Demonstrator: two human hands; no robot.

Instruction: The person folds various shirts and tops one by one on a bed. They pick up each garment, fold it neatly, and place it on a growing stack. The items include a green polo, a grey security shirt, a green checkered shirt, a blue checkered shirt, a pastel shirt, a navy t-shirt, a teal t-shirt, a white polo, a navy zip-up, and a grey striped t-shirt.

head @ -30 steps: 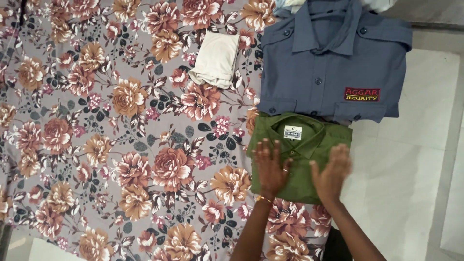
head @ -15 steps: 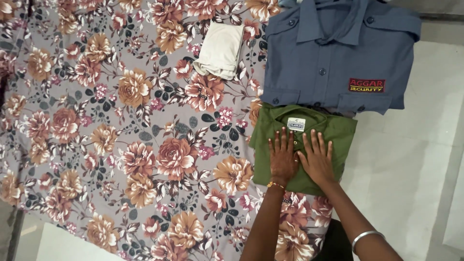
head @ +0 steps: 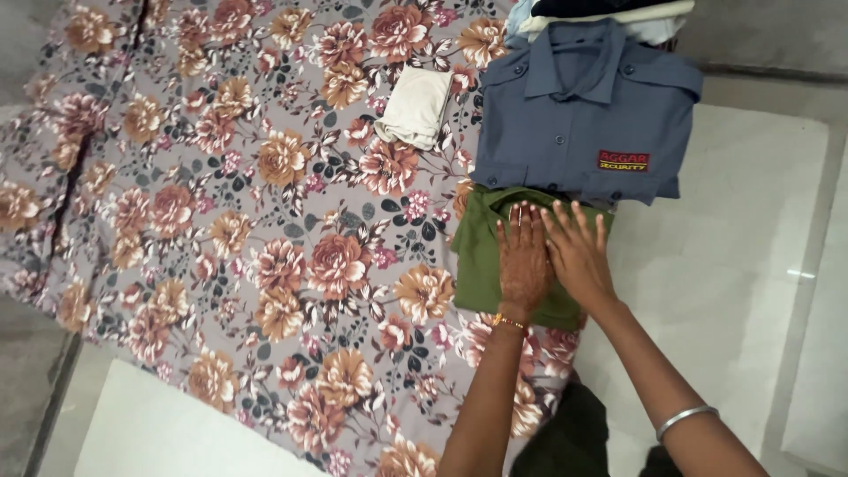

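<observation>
A folded olive-green shirt [head: 477, 265] lies on the right part of a grey floral sheet [head: 247, 221]. My left hand [head: 523, 261] and my right hand [head: 579, 252] rest flat side by side on top of it, fingers spread and pointing toward its collar. Neither hand grips anything. Just beyond the green shirt lies a folded grey-blue shirt [head: 574, 132] with a red and black chest patch, its lower edge touching the green one.
A small folded cream cloth [head: 415, 108] lies left of the blue shirt. More folded clothes [head: 609, 13] are stacked behind it. White tiled floor [head: 742, 265] spreads to the right. A white board [head: 168, 433] sits at the sheet's near-left edge.
My hands came together from apart and slid up the green shirt toward its collar, covering the label. The camera view pulled back and shifted.
</observation>
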